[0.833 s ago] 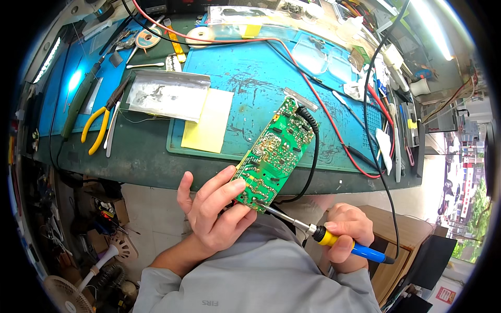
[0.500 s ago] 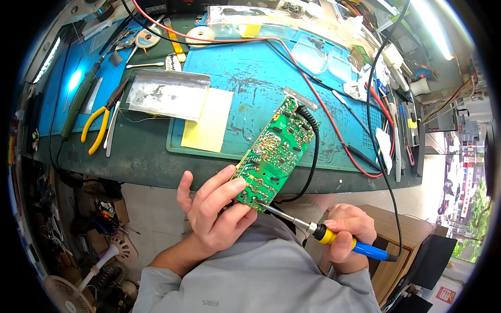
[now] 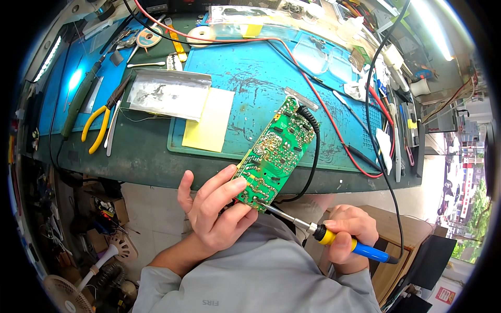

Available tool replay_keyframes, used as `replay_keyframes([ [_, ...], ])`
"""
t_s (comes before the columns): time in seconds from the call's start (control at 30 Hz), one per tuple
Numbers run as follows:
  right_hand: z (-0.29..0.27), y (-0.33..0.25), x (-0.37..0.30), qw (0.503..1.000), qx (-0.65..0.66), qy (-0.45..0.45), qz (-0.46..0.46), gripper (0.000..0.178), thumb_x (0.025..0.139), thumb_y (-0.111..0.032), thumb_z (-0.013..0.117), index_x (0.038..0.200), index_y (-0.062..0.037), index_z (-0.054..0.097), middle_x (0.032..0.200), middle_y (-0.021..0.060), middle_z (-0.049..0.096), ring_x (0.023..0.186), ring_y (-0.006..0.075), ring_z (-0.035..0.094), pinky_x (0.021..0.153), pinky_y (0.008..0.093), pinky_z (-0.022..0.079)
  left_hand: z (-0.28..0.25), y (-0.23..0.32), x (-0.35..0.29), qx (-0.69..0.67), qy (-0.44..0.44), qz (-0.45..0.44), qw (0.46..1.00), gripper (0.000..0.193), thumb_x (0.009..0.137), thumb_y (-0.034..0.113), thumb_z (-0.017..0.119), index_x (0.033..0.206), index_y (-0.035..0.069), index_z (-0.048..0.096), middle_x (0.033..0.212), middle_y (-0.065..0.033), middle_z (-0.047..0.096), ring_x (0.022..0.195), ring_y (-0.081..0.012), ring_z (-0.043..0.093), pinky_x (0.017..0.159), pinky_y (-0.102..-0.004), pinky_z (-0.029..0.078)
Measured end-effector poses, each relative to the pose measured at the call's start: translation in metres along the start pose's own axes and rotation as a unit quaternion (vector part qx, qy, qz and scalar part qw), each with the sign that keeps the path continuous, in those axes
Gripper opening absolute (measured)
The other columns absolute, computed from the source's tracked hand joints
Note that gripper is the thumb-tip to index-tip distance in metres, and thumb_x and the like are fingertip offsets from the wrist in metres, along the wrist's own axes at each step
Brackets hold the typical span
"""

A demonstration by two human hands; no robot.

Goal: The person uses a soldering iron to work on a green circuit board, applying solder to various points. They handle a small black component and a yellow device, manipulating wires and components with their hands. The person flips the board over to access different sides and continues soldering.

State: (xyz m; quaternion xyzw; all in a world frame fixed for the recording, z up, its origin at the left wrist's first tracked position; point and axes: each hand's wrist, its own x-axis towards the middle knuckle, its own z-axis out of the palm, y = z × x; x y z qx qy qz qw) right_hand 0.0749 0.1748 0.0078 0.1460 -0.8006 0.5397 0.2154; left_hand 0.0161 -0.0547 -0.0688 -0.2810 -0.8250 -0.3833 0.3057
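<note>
My left hand (image 3: pixel 216 206) grips a long green circuit board (image 3: pixel 279 151) by its near left edge, with the fingers lying over its soldered face. The board tilts at the table's front edge, and a black cable runs out of its far end. In my right hand (image 3: pixel 350 232) is a soldering iron (image 3: pixel 330 237) with a yellow and blue handle. Its tip touches, or comes very close to, the near end of the board, beside my left fingers. What lies under the board is hidden.
A blue work mat (image 3: pixel 240 78) covers much of the table. On it lie a yellow paper (image 3: pixel 209 125) and a silver metal cover (image 3: pixel 169 94). Yellow-handled pliers (image 3: pixel 96 125) rest at the left. Red and black test leads (image 3: pixel 308 83) cross the mat. A fan (image 3: pixel 68 295) stands at lower left.
</note>
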Motion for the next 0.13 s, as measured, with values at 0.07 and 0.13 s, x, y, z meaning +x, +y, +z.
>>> replay_keyframes([
  [0.07, -0.0005, -0.0011, -0.0002, 1.0, -0.007, -0.003, 0.002, 0.009, 0.089, -0.011, 0.069, 0.089, -0.0016, 0.07, 0.061, 0.0049, 0.061, 0.046, 0.0148, 0.056, 0.045, 0.0276, 0.045, -0.0005, 0.0001, -0.0007, 0.001, -0.001, -0.002, 1.0, 0.022, 0.079, 0.018, 0.08, 0.089, 0.016, 0.061, 0.121, -0.0037, 0.065, 0.11, -0.0279, 0.071, 0.123, -0.0566, 0.02],
  [0.13, -0.0016, -0.0036, 0.0009, 1.0, -0.016, -0.008, 0.002, 0.01, 0.089, -0.011, 0.069, 0.09, -0.0019, 0.071, 0.061, 0.0048, 0.062, 0.046, 0.0154, 0.058, 0.046, 0.0273, 0.045, -0.0003, 0.0004, -0.0002, -0.001, -0.002, -0.002, 1.0, 0.022, 0.08, 0.018, 0.08, 0.089, 0.016, 0.061, 0.121, -0.0037, 0.065, 0.11, -0.028, 0.071, 0.123, -0.0565, 0.02],
])
